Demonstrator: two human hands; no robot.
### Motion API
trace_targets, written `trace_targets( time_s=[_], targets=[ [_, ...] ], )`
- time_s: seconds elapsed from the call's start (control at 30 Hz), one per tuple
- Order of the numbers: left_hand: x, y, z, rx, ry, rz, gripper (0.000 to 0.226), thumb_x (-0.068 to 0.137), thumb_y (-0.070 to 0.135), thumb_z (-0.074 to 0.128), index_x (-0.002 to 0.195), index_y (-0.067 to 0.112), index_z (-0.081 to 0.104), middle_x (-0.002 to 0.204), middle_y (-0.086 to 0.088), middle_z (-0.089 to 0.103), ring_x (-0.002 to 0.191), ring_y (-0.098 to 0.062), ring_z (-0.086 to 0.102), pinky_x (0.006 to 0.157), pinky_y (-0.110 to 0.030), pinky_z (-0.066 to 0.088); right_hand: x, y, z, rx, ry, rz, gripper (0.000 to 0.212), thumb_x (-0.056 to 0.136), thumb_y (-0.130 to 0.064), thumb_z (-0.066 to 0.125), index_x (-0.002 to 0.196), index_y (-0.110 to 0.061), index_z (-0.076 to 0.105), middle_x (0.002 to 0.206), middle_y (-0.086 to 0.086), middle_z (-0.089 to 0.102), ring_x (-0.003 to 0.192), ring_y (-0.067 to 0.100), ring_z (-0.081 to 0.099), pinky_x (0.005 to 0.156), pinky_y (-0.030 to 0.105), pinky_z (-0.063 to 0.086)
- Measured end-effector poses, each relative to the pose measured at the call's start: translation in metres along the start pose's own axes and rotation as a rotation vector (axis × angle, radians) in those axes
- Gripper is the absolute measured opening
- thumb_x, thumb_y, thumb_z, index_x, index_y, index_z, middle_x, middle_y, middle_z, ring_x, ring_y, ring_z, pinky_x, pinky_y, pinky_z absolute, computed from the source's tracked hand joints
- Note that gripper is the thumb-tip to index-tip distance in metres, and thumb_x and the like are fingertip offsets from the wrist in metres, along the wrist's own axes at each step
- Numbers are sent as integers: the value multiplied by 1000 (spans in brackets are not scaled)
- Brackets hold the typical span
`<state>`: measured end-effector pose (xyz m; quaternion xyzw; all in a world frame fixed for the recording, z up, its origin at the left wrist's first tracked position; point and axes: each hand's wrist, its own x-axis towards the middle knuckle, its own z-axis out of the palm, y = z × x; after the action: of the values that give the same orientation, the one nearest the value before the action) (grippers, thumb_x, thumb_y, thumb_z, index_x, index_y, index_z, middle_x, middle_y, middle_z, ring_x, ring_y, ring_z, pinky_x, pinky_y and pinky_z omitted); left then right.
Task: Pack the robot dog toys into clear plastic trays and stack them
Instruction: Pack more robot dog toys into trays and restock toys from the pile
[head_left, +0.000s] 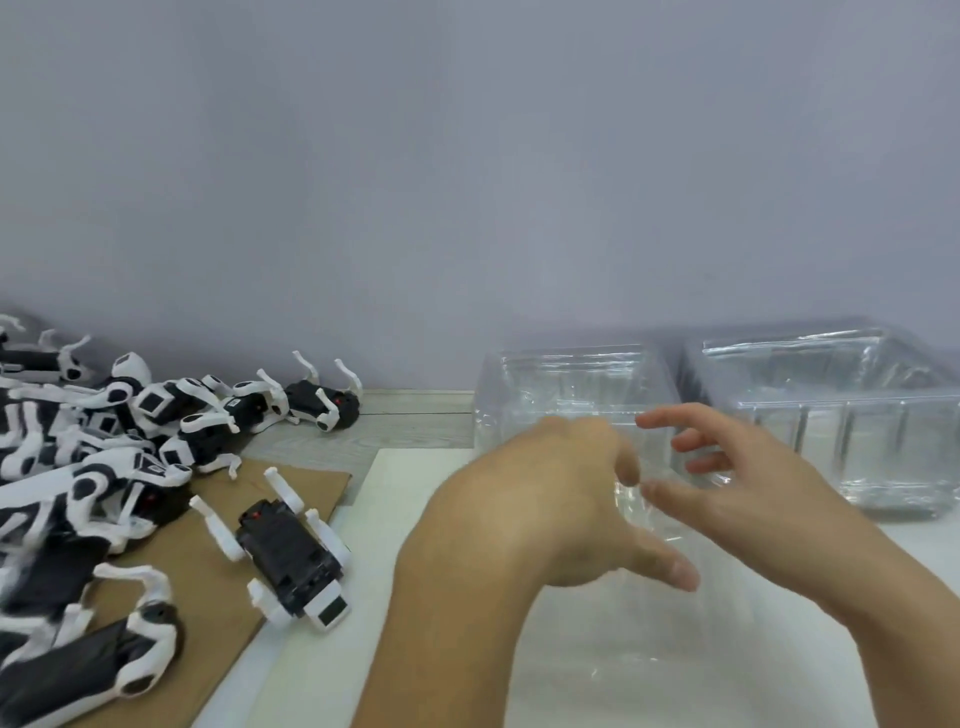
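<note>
Clear thin plastic trays in two stacks at back right of desk (426, 571): near stack (566, 395), far stack (852, 415). Left hand (530, 509) and right hand (748, 483) both over a tray in front of near stack, fingers spread, apart; whether either grips tray, cannot tell. Trays likely light, flimsy, slick; best taken by rim. Toy dogs heaped at left (104, 441), one on its back (291, 556) on cardboard (208, 597). Hard plastic, thin legs; take by body.
</note>
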<state>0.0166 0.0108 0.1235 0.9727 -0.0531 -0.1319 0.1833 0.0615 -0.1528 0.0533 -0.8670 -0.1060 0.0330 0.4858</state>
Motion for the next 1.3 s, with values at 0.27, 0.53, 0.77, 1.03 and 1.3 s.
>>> trace_targets(
  time_s=[0.27,0.53,0.77,1.03,1.3],
  targets=[
    [-26,-47,-31,-149,628,-258,24,88,53,65,109,40,64,114,11,59,104,-12,55,94,-37,47,0,7,2,-184,-149,140,42,84,-13,67,101,-46,46,97,-8,48,78,11,57,46,14,37],
    [-38,-109,36,-185,624,-674,35,93,41,64,127,33,61,116,3,64,106,-19,54,83,-32,43,-8,3,-12,-210,-144,176,33,84,-34,73,99,-41,45,97,-4,51,75,12,58,55,21,39],
    [-24,-125,52,-215,770,-692,36,94,-2,51,113,24,69,100,0,71,93,-21,50,71,-33,35,1,-6,0,-218,285,-85,17,88,-28,67,89,-39,53,81,-6,54,74,3,52,57,16,32],
    [-32,-140,47,-191,838,-762,25,94,2,56,104,13,75,108,-16,66,87,-27,42,72,-35,35,3,-31,44,-96,413,-369,17,88,-19,61,94,-34,61,86,-10,56,86,3,54,71,9,38],
    [-32,-133,26,-395,1168,-532,22,92,6,63,87,24,74,90,-9,72,84,-26,62,71,-33,44,-12,-46,59,-117,227,-475,25,89,-13,63,101,-34,66,86,-17,64,91,8,62,78,15,46]
  ],
)
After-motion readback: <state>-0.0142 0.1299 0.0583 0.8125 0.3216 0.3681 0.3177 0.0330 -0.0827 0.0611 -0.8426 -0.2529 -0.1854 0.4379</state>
